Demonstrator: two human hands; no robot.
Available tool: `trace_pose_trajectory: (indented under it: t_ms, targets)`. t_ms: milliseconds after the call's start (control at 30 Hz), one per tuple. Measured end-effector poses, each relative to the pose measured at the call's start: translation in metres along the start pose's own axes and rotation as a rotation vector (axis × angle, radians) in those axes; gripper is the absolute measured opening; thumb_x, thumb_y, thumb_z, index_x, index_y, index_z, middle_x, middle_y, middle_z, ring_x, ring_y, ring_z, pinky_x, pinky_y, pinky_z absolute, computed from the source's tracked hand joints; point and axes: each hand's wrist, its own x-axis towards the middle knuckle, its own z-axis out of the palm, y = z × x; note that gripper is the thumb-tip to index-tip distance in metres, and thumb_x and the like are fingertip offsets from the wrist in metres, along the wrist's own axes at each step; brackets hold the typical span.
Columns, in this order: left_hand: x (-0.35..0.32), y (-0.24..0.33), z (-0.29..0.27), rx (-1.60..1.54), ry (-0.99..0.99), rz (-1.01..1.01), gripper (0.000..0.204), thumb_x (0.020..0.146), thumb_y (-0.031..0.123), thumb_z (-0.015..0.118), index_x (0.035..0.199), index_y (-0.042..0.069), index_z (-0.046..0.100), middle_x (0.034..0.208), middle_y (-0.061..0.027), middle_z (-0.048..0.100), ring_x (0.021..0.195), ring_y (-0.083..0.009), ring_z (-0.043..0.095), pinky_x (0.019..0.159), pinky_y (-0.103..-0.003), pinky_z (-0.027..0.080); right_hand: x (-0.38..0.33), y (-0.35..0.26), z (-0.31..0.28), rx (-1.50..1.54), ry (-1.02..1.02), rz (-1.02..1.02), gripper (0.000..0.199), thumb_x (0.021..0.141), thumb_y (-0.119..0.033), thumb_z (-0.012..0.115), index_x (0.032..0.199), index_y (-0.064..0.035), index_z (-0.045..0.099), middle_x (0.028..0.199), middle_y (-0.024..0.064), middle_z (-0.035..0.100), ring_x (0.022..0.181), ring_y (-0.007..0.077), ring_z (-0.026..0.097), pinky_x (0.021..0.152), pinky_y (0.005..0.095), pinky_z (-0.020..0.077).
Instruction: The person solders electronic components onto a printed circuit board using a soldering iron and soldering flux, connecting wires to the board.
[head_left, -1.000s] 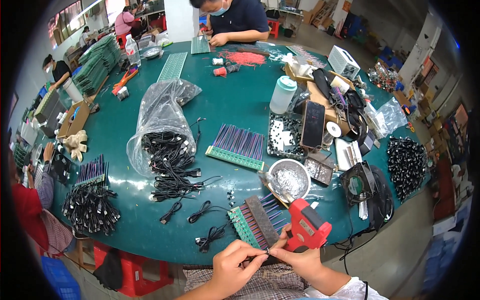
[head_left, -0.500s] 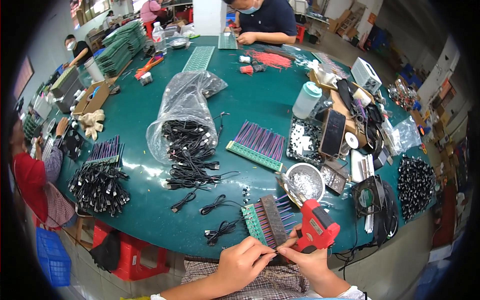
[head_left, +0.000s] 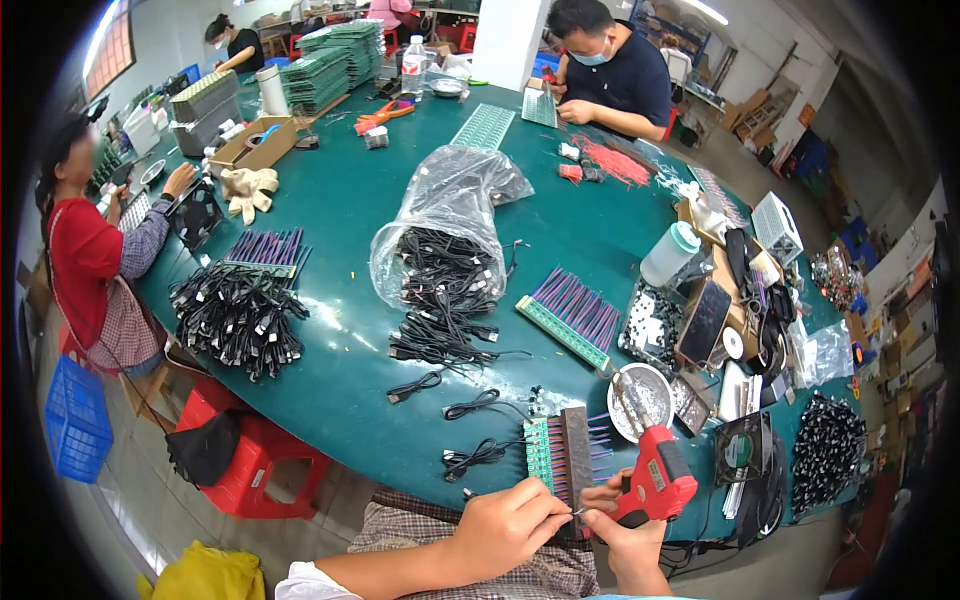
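Observation:
My left hand [head_left: 512, 530] is closed, thumb and forefinger pinched at the tip of a thin wire or small part [head_left: 578, 512]. Close beside it, my right hand [head_left: 625, 530] wraps around a red soldering gun [head_left: 655, 480], its thumb reaching toward the same small part. The gun's metal tip points away from me, over a white bowl [head_left: 622, 425] with silvery contents. Just beyond my hands lies a green circuit board strip [head_left: 540, 455], with purple wires running under a dark brown bar [head_left: 577, 450]. Short black cables [head_left: 472, 458] lie coiled to its left.
A plastic bag [head_left: 450, 180] spills black cables mid-table. Another wired board strip [head_left: 565, 333] lies behind the bowl. A cable pile [head_left: 240, 320] is at left; a small fan [head_left: 740, 450] and clutter stand at right. Co-workers sit across and at left; a red stool [head_left: 250, 450] is below.
The view has swung left, so the table's things sit further right and a yellow cloth shows at lower left. My hands remain close together by the board, with the soldering gun still held.

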Motion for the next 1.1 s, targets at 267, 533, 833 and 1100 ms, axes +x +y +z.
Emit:
trace_pose_trajectory:
  t_ms: [267, 533, 833, 1100]
  targets:
    - [-0.004, 0.0, -0.002, -0.006, -0.002, 0.038, 0.009, 0.085, 0.013, 0.075, 0.089, 0.007, 0.069, 0.086, -0.0036, 0.059, 0.068, -0.0203, 0.065, 0.06, -0.032, 0.053, -0.004, -0.002, 0.002, -0.1, -0.069, 0.023, 0.064, 0.069, 0.021, 0.073, 0.122, -0.0028, 0.047, 0.107, 0.0091, 0.054, 0.085, 0.0172, 0.067, 0.074, 0.0298, 0.0555]
    - [0.036, -0.009, -0.061, 0.256, 0.377, 0.143, 0.062, 0.079, 0.011, 0.079, 0.136, 0.009, 0.057, 0.096, -0.0052, 0.064, 0.073, -0.0206, 0.056, 0.059, -0.032, 0.049, -0.006, -0.017, 0.013, -0.092, 0.117, -0.111, 0.059, 0.071, 0.017, 0.069, 0.121, -0.0056, 0.047, 0.104, 0.0079, 0.053, 0.082, 0.0151, 0.059, 0.074, 0.0295, 0.0546]
    - [0.081, -0.014, -0.176, 0.452, 1.094, 0.306, 0.103, 0.085, -0.011, 0.069, 0.16, 0.007, 0.002, 0.086, -0.0015, 0.054, 0.065, -0.0044, 0.049, 0.059, -0.017, 0.042, -0.007, -0.019, 0.007, -0.118, 0.115, -0.189, 0.058, 0.071, 0.015, 0.069, 0.12, -0.0044, 0.047, 0.103, 0.0092, 0.053, 0.078, 0.0151, 0.058, 0.072, 0.0292, 0.0554]
    - [0.081, -0.024, -0.195, 0.289, 1.146, 0.247, 0.103, 0.086, -0.011, 0.069, 0.161, 0.015, 0.004, 0.087, -0.0023, 0.055, 0.068, -0.0037, 0.051, 0.061, -0.016, 0.044, -0.005, -0.021, 0.015, -0.127, 0.108, -0.174, 0.057, 0.071, 0.015, 0.07, 0.12, -0.0041, 0.046, 0.103, 0.009, 0.052, 0.079, 0.0154, 0.06, 0.072, 0.03, 0.056]
